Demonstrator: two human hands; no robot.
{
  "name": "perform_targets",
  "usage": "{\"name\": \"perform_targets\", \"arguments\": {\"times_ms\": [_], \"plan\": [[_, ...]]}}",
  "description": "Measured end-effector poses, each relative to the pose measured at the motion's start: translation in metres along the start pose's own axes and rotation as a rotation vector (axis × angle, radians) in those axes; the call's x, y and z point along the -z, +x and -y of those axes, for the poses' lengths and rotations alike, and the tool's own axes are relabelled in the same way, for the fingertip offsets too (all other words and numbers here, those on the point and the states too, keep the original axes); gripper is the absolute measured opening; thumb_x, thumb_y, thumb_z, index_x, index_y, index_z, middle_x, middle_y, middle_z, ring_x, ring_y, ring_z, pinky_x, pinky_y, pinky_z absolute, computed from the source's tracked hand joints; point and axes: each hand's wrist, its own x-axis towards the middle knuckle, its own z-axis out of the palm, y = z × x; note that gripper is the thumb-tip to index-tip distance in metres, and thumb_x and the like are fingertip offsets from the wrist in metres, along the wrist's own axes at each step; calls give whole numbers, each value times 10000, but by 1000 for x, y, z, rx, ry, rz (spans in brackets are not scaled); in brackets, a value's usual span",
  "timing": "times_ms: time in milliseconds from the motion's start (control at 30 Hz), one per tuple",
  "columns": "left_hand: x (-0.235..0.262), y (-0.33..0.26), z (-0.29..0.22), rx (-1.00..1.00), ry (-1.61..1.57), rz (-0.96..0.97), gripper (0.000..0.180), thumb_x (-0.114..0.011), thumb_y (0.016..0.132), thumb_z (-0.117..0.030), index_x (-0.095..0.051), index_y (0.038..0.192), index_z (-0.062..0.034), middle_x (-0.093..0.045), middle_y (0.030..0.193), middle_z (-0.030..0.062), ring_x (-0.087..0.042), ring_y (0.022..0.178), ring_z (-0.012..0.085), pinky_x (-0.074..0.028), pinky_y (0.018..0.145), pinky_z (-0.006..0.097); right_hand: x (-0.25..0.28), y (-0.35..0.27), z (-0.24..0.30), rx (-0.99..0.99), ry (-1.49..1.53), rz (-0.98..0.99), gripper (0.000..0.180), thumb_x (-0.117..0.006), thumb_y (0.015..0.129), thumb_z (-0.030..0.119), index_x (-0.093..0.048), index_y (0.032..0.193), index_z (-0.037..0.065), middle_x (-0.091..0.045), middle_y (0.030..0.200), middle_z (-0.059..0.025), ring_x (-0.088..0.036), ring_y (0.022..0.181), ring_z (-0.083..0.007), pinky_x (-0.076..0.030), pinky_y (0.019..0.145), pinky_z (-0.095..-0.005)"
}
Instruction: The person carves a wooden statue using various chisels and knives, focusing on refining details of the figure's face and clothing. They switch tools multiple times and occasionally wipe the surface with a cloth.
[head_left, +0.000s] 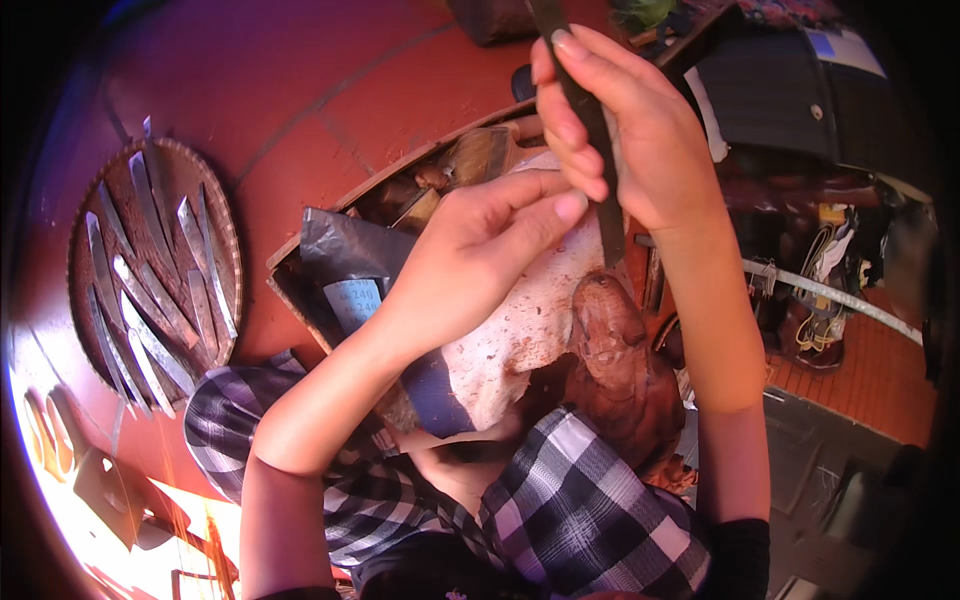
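Red tiled floor (300, 60) is seen at left; on it a round woven tray (238, 250) is set, loaded with narrow metal blades (150, 200), well apart from both hands. Checked trouser legs (590, 500) are seen below. A wooden box (388, 180) is placed mid-view, with a pale, crumb-strewn cloth (520, 330) and a dark grey sheet (355, 250) spread at its near side. A brown carved figure (610, 350) is propped just beside the cloth, touched by neither hand. Right hand (640, 130) is wrapped round a dark flat bar (612, 225); left hand (475, 240) is held with thumb and forefinger right by it, pinch or mere touch cannot be told, tips partly hidden. Bar is held slanting above the cloth, upper end cut off by the view, lower end near the figure's top. Judged as metal: stiff, moderately heavy, not fragile, maybe slick on the flats; edges possibly sharp, unconfirmed. Best gripped across the flat faces at mid-length, fingertips kept off edges and ends
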Motion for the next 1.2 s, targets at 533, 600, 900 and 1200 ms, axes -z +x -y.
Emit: {"name": "perform_targets", "arguments": {"times_ms": [533, 600, 900, 1200], "plan": [[-22, 13, -12, 117, 560, 160, 335, -717, 954, -246, -675, 784, 40, -522, 556, 101, -480, 544, 119, -400, 512, 348, 9, -6, -24, 151, 153, -27, 309, -513, 1070, 343, -544, 906, 83, -416, 564, 45, -286, 407, -24, -206, 367, -210], [-19, 10, -9, 31, 620, 145, 336, -696, 972, -246, -675, 787, 35, -537, 567, 67, -460, 551, 112, -400, 515, 338, 9, -8, -20, 123, 237, 27, 319, -521, 1067, 345, -547, 894, 78, -415, 570, 51, -287, 408, -25, -207, 372, -207], [-21, 15, -16, 144, 755, 258, 315, -725, 966, -214, -684, 777, 34, -524, 610, -72, -410, 567, 13, -289, 477, 251, 23, -19, -25, 100, 309, 32, 318, -514, 1064, 302, -527, 871, 49, -417, 566, 30, -305, 411, -46, -217, 372, -227], [-55, 4, -36, -45, 1097, 255, 258, -688, 974, -180, -715, 888, 61, -626, 630, -12, -480, 578, 61, -383, 506, 304, 36, -24, -37, 103, 435, 287, 354, -416, 1108, 341, -524, 910, 68, -438, 568, 26, -322, 395, -46, -237, 348, -212]]}}
